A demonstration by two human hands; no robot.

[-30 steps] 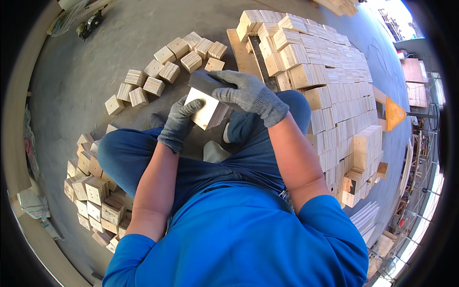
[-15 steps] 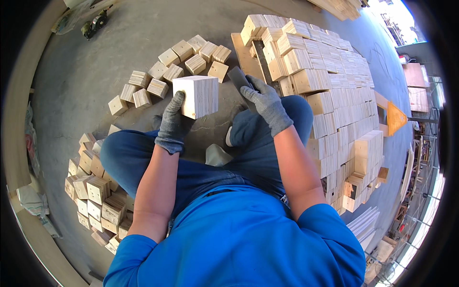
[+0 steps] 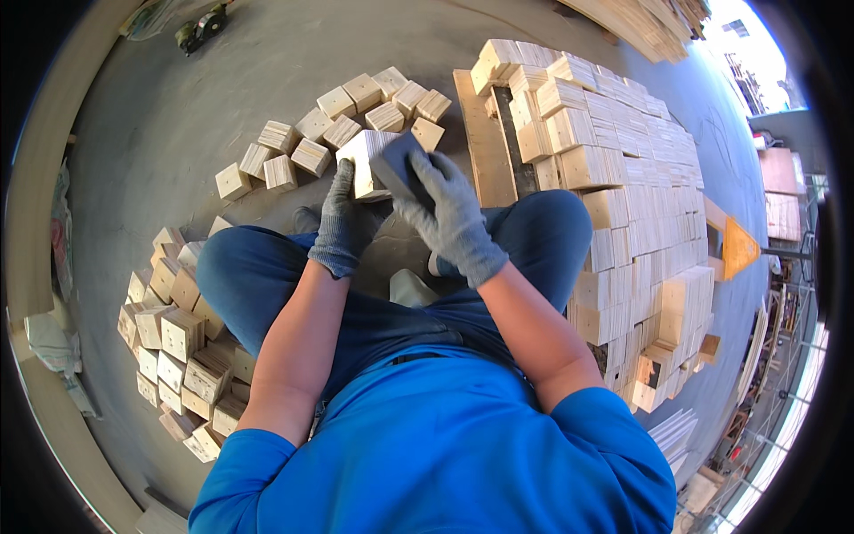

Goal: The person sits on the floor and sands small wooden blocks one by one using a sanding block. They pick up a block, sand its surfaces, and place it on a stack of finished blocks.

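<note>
In front of me my left hand [image 3: 343, 221], in a grey knit glove, grips a pale layered wooden block [image 3: 358, 162] from its near left side, thumb on the end face. My right hand [image 3: 452, 215], gloved the same way, holds a flat dark grey sanding block [image 3: 398, 166] against the right side of the wooden block. The sanding block hides most of that side. The fingers of my left hand under the block are hidden.
Beyond my hands several loose wooden blocks [image 3: 310, 159] lie on the concrete floor [image 3: 267, 71]. Another heap of blocks [image 3: 182, 334] sits by my left knee. To my right blocks are stacked in rows [image 3: 614, 169] on a wooden pallet [image 3: 485, 142], with an orange triangular piece [image 3: 740, 249] beyond.
My right hand has moved left, bringing the sanding block from apart onto the wooden block's right side. The wooden block has turned and tilted slightly in my left hand.
</note>
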